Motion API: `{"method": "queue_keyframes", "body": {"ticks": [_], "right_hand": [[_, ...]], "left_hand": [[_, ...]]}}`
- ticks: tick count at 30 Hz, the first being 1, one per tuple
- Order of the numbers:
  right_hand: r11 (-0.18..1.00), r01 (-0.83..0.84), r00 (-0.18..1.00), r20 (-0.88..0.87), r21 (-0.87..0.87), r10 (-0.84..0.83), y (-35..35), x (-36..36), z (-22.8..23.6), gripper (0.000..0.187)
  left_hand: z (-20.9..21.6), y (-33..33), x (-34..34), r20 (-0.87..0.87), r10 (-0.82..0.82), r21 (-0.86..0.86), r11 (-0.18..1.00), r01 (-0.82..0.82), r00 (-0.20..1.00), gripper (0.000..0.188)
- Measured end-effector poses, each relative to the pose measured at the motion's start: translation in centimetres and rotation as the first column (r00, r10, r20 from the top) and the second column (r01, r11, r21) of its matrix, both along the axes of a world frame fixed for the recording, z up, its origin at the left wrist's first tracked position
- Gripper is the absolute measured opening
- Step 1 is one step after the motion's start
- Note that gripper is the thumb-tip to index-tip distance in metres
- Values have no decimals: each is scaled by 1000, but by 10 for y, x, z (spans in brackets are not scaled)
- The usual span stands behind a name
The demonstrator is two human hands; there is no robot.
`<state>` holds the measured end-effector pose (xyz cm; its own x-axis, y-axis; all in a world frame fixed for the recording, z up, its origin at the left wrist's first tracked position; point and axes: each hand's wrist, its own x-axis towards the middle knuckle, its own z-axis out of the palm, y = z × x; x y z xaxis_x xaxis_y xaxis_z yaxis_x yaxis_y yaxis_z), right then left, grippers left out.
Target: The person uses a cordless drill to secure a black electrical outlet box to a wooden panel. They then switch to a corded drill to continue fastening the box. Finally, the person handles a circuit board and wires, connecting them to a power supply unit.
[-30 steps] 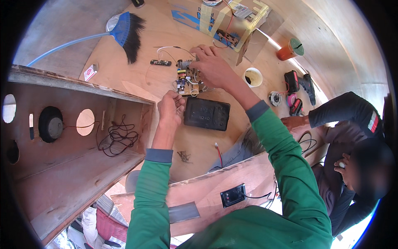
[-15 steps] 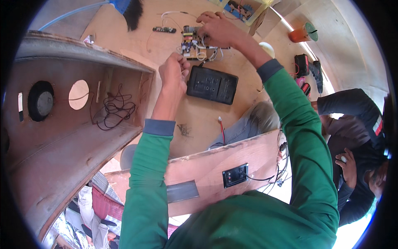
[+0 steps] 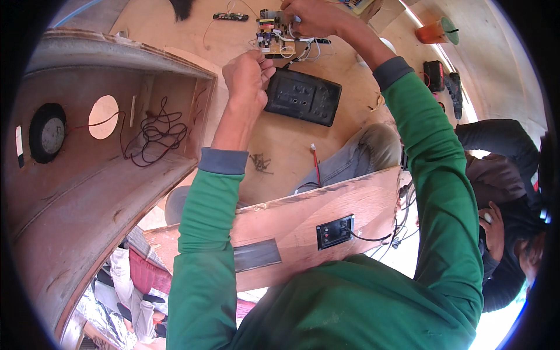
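Observation:
A circuit board (image 3: 269, 42) crowded with components and white wires lies near the top of the view. At its lower left corner is my left hand (image 3: 247, 77), fingers curled closed; what they pinch, if anything, is hidden. My right hand (image 3: 318, 16) reaches over the board's upper right side, thumb and fingers bent together among the white wires, the held part hidden. Just below the board lies a black rectangular plastic panel (image 3: 306, 96). A narrow small circuit board (image 3: 230, 17) with thin wires sits to the left.
An open wooden box (image 3: 87, 169) with a round speaker (image 3: 48, 133) and tangled cable (image 3: 160, 137) fills the left. A wooden board (image 3: 303, 233) with a black terminal plate (image 3: 335, 231) crosses below. Screws (image 3: 261, 163), an orange cup (image 3: 434, 32) and another person (image 3: 507, 175) are around.
The view has shifted, so the boards and black panel appear higher. Both my hands stay at the circuit board, with their grip little changed.

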<state>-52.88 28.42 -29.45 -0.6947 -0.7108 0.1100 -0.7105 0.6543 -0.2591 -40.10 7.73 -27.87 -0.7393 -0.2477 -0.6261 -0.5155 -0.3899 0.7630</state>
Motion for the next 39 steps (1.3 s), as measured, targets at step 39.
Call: {"method": "queue_keyframes", "body": {"ticks": [39], "right_hand": [[834,357,932,104,-422,-346,64,102,19,33]], "left_hand": [[-5,-1,0,34,-66,33,997,65,997,20]]}}
